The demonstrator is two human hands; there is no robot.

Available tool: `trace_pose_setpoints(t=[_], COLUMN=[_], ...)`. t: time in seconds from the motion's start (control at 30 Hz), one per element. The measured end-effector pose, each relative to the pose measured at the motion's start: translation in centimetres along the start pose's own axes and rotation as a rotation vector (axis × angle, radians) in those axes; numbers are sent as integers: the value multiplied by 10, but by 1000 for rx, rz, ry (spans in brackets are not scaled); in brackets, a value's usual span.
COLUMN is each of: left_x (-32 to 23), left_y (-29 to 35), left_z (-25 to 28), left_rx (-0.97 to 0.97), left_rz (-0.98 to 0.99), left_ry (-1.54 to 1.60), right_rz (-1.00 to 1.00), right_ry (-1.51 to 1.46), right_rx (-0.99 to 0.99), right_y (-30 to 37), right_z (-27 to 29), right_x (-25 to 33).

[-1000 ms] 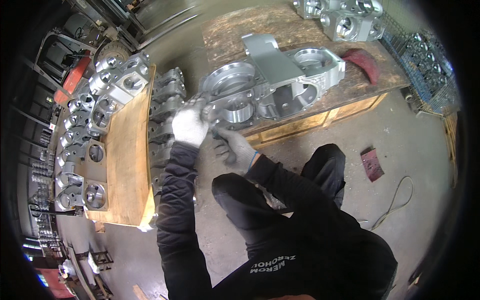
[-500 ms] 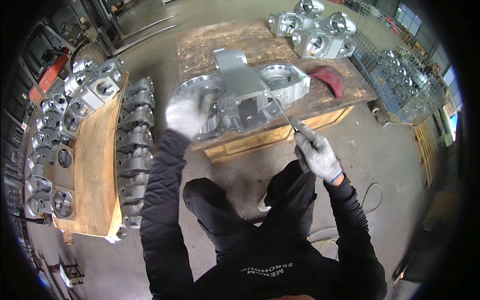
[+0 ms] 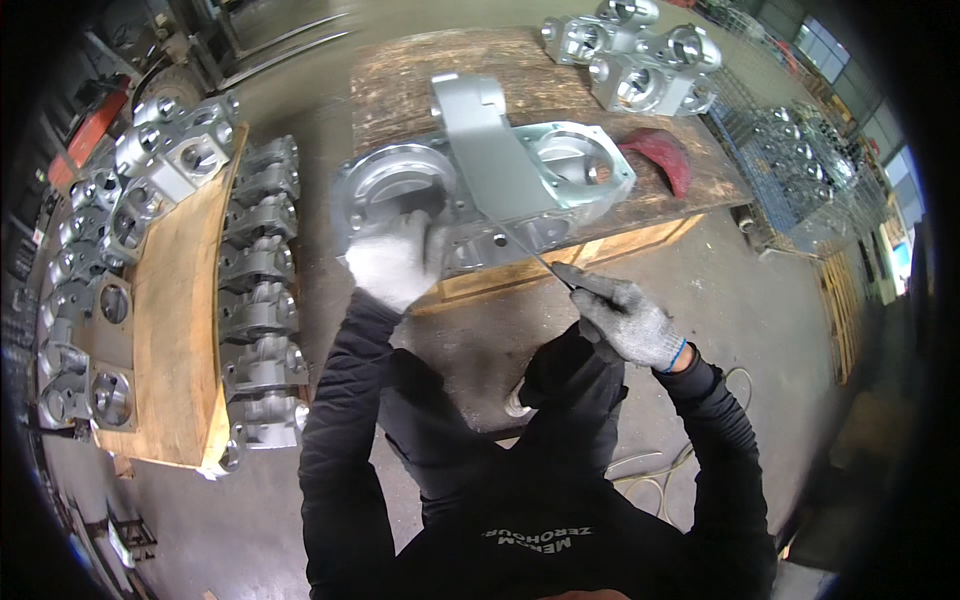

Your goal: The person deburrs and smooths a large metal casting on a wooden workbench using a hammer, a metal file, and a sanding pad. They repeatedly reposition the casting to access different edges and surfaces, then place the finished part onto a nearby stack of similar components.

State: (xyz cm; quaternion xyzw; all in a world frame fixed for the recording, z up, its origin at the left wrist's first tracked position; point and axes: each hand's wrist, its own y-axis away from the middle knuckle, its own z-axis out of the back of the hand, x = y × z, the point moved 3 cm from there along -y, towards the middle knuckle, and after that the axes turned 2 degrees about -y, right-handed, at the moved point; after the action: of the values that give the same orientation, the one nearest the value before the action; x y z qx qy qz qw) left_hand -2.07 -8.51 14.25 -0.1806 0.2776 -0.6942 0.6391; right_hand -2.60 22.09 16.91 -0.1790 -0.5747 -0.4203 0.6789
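A large grey aluminium casting (image 3: pixel 500 175) with round bores lies on a low wooden pallet table (image 3: pixel 400 70). My left hand (image 3: pixel 395 262), in a white glove, rests on the casting's near left rim beside a big round opening. My right hand (image 3: pixel 625 318), in a grey glove, grips the handle of a thin metal file (image 3: pixel 525 250). The file's tip points up and left onto the casting's near edge. Both black sleeves come up from the lower edge.
A red cloth (image 3: pixel 662 155) lies on the table's right end. More castings (image 3: pixel 630 50) sit at the far right. Rows of castings (image 3: pixel 262 290) line a wooden pallet (image 3: pixel 175 330) on the left. A wire mesh basket (image 3: pixel 800 170) of parts stands right.
My left hand has stayed on the casting's left rim. My right hand has gone from beside the left hand out to the right, now holding the file against the casting's edge.
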Motion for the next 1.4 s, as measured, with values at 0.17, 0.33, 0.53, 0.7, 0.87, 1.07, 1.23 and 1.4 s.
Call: trace_pose_setpoints(t=[0.17,0.33,0.53,0.7,0.87,1.07,1.23,1.4], left_x=[1,-2,-2,-2,-5,-7,-7,-10], left_y=[-1,0,0,-1,-3,-3,-3,-6], left_z=[0,0,-2,-2,0,0,-3,-4], left_rx=[30,-30,-41,-67,-130,-96,-75,-69], left_rz=[-5,-20,-10,-53,-81,-67,-104,-126], left_ry=[4,-13,11,-13,-1,1,-66,-78], right_rz=[181,273,172,348,542,421,648,860], right_ry=[360,1003,1379,1559,1554,1467,1422,1434], right_rx=[-372,-447,-370,-544,-585,-539,-657,-650], right_y=[2,5,-59,-101,-93,-74,-88,-86], right_z=[38,92,133,114,74,115,126,114], right_x=[-9,8,49,50,34,31,40,26])
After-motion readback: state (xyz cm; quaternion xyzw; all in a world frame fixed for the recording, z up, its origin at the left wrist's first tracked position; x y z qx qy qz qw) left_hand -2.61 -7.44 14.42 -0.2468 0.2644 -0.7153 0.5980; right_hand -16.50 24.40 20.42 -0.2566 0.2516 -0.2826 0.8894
